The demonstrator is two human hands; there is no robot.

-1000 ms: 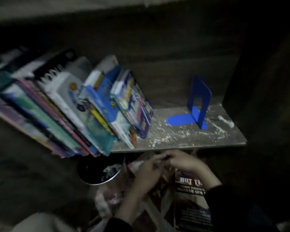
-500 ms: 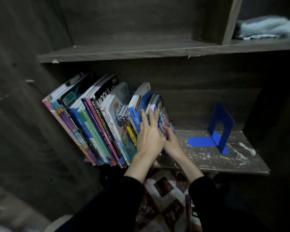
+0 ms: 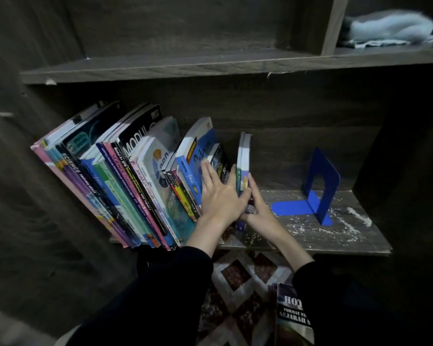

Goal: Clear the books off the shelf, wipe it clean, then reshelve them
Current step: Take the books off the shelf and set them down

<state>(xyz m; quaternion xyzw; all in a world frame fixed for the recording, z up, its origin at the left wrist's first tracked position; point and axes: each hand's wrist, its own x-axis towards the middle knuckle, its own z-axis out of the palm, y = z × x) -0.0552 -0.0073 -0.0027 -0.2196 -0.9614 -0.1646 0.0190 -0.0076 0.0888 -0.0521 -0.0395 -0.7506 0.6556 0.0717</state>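
Note:
A row of several books [image 3: 125, 176] leans left on the dusty lower shelf [image 3: 298, 237]. My left hand [image 3: 218, 196] lies with straight fingers pressed flat against the rightmost leaning book. Its thumb touches the left face of two thin books [image 3: 245, 161]. Those stand upright, split off from the row. My right hand [image 3: 259, 211] grips them low down from the right, with its fingers running up their right face. Its thumb is hidden under my left hand.
A blue metal bookend [image 3: 320, 188] stands at the right of the shelf amid white crumbs. A pale blue cloth [image 3: 390, 28] lies in the upper right compartment. On the patterned rug [image 3: 235, 278] below lies a dark book [image 3: 293, 318].
Both hands came up from the floor to the row of books. The two thin books now stand upright, pulled rightward away from the leaning row.

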